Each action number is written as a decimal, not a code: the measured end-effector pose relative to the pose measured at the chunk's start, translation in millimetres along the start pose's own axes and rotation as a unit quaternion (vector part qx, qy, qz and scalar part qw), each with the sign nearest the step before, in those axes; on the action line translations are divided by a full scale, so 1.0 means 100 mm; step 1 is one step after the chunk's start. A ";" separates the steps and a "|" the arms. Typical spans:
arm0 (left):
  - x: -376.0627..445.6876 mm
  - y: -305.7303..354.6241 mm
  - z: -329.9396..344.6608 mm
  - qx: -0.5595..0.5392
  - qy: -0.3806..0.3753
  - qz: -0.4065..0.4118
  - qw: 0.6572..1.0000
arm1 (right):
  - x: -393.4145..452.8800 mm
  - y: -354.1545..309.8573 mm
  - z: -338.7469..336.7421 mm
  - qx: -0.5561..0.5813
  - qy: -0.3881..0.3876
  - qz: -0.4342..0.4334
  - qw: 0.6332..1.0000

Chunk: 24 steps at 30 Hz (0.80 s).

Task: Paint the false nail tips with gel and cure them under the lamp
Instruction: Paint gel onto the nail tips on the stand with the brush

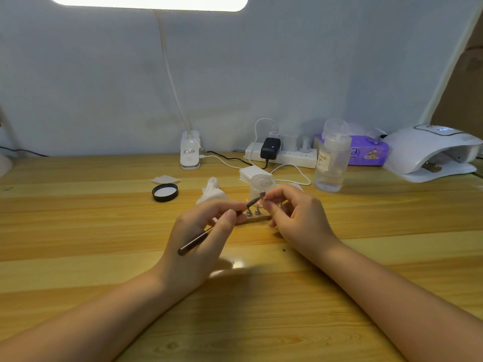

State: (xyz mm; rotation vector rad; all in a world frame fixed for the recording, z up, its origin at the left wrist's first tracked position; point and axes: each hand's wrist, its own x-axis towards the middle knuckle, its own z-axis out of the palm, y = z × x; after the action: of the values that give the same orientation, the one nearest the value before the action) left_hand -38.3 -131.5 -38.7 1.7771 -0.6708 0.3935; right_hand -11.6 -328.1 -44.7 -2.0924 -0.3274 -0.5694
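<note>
Wooden table (78,270) under bright lamp light, pale wall behind.

Head view: left hand (201,239) curled round a dark brush (203,237), thumb and fingers pinching the handle near the ferrule, handle end pointing back towards the wrist, bristle end raised to the right. Right hand (295,218) pinching a small nail tip (262,195) between thumb and forefinger, held against the brush's bristles just above the table; remaining fingers loosely curled. Directly behind and below the hands, two small metal tip stands (253,211) on a pale base, partly hidden. Small clear jar (261,185) just behind the fingers, its black lid (165,192) lying well apart to the left, crumpled white tissue (213,192) between them. Clear pump bottle (332,158) to the right, purple wipes pack (368,152) behind it. White curing lamp (431,152) at far right, opening facing left. Power strip (285,155) with a black adapter along the wall, clip lamp base (190,151) further left.
</note>
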 end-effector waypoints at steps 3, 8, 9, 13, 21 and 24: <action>0.00 0.01 -0.01 -0.027 0.004 0.015 1.000 | 0.00 0.01 0.00 -0.004 -0.003 0.004 1.000; 0.00 -0.01 0.01 -0.025 0.025 0.013 0.999 | 0.01 0.01 0.00 0.001 0.000 0.000 1.000; 0.01 -0.01 0.01 -0.017 0.025 0.013 0.999 | 0.00 0.01 0.00 0.002 0.000 -0.001 1.000; 0.01 -0.01 0.02 -0.030 0.013 0.003 0.999 | 0.01 0.02 0.01 0.008 0.002 -0.002 1.000; 0.01 -0.02 0.01 -0.051 0.009 0.009 0.999 | 0.00 0.02 0.01 0.008 -0.007 0.002 1.000; 0.13 -0.09 -0.05 -0.062 -0.047 -0.049 0.996 | 0.00 0.02 0.01 0.010 -0.010 0.002 1.000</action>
State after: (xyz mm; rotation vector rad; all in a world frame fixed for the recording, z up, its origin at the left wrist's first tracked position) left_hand -22.0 -127.7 -36.4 1.7104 -0.6576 0.1976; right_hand -10.2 -328.6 -46.0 -2.0792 -0.3379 -0.5410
